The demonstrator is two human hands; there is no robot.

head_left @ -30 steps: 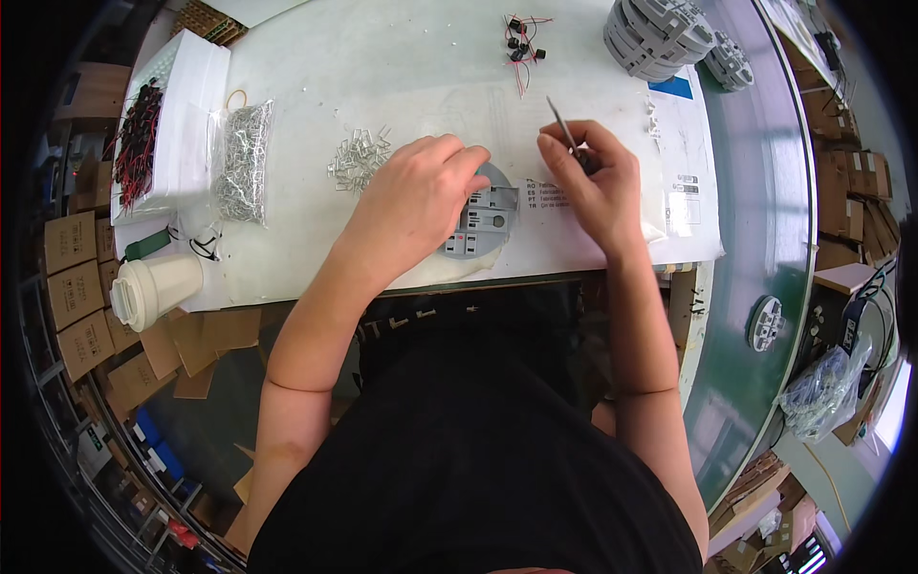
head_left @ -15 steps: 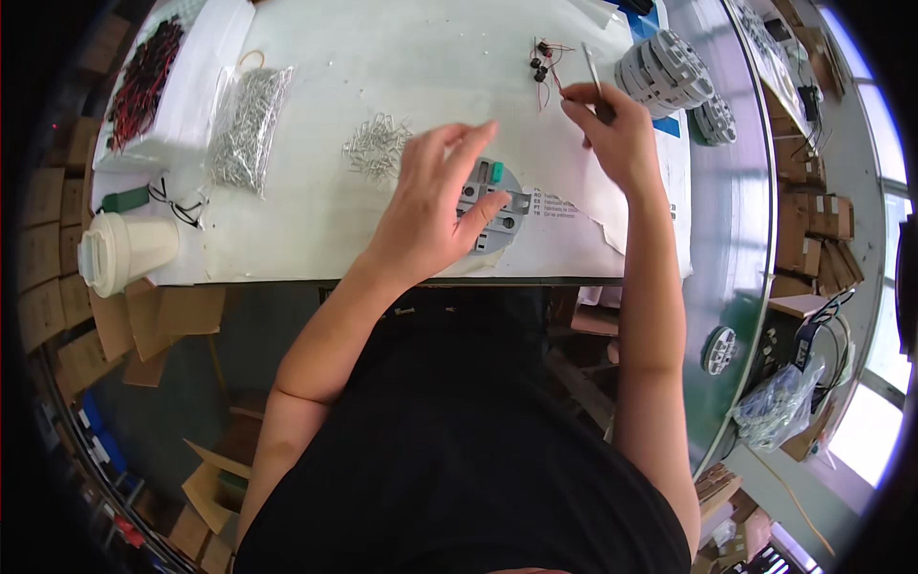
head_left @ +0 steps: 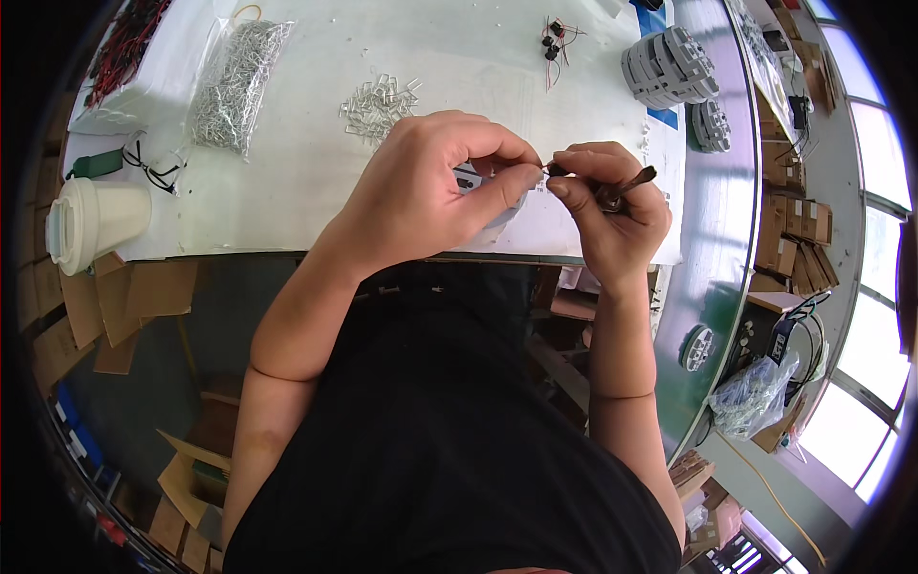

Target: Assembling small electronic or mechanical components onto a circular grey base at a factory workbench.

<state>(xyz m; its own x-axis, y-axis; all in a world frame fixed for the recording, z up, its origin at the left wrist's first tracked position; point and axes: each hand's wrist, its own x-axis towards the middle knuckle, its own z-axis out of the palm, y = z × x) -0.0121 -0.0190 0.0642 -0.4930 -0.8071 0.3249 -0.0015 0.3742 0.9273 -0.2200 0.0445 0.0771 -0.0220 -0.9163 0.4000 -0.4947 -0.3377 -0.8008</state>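
At the near left corner of the table, a cream cup. Along the left edge, a white box of red and black wires, cut off by the top of the view. Inward, a clear bag of metal pins; then a loose pile of pins, its nearest part ending by the left hand. Left thumb and forefinger tips are together; anything between them is too small to make out. Grey disc lies beneath this hand near the table's near edge, mostly covered, its markings unreadable. Just right, a small black part sits at the fingertips of the right hand, partly hidden. Right fingers are curled around a dark-handled tool; its other end cannot be seen. Toward the right edge, a grey stack.
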